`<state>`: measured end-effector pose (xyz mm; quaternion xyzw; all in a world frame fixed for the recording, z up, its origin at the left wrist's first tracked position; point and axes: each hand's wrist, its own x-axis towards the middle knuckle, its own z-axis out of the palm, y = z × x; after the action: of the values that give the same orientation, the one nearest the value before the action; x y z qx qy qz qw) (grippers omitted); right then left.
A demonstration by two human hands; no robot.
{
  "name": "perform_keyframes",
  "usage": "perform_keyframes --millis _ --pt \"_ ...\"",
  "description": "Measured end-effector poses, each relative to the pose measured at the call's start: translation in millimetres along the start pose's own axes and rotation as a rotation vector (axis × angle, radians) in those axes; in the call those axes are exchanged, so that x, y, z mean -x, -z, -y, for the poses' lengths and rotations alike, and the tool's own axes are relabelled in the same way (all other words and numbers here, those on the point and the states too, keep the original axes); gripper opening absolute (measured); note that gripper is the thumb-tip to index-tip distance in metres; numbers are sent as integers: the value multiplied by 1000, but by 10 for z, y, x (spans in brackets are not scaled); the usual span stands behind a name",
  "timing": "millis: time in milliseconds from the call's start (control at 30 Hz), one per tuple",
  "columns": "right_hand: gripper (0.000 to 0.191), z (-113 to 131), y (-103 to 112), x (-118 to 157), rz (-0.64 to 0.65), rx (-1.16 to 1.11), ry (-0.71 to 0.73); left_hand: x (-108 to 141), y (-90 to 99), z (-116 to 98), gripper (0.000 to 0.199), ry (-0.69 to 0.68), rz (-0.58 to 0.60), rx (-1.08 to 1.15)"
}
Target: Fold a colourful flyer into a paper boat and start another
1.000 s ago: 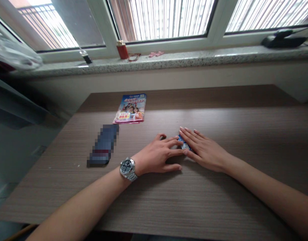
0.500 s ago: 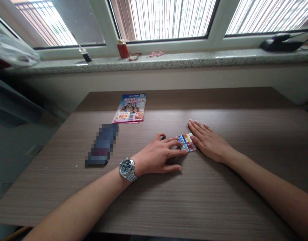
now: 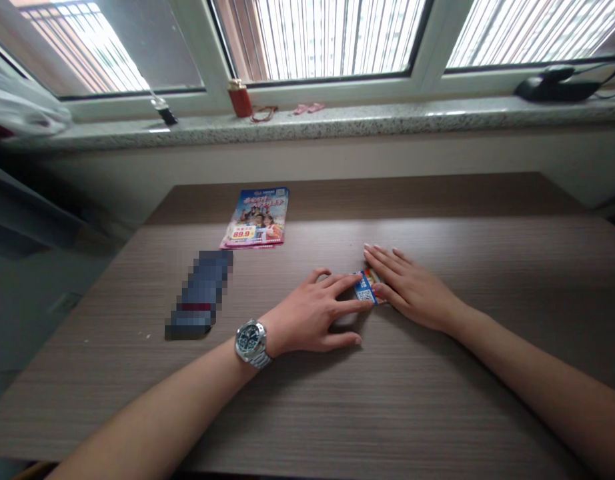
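Observation:
A small folded leaflet (image 3: 364,292), blue with a QR code and a coloured picture, lies on the wooden table (image 3: 267,420). My left hand (image 3: 320,310), with a steel watch (image 3: 251,339) on its wrist, rests with fingers spread, and its fingertips touch the leaflet's left part. From the right, my right hand (image 3: 412,287) lies flat with its fingers stretched out. Its thumb and palm side cover the leaflet's right part, so that end is hidden.
A stack of printed flyers (image 3: 257,217) lies at the table's back left. Nearer me is a pixelated dark, flat object (image 3: 200,293). On the granite sill (image 3: 377,123) stand a red bottle-like item (image 3: 240,99), a red cord (image 3: 264,113) and a black device with cables (image 3: 557,85).
My right hand has slid a little to the left over the leaflet and now covers more of it. My left hand has stayed nearly in place.

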<state>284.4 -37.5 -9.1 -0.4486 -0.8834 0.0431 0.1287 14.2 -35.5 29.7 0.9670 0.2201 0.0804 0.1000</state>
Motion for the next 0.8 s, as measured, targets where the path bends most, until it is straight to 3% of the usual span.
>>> perform_keyframes --millis 167,800 --pt "70 125 -15 -3 55 -41 77 0 -8 6 63 6 5 15" --pt "70 150 -7 -11 115 -30 41 -4 -3 14 58 4 -16 10"
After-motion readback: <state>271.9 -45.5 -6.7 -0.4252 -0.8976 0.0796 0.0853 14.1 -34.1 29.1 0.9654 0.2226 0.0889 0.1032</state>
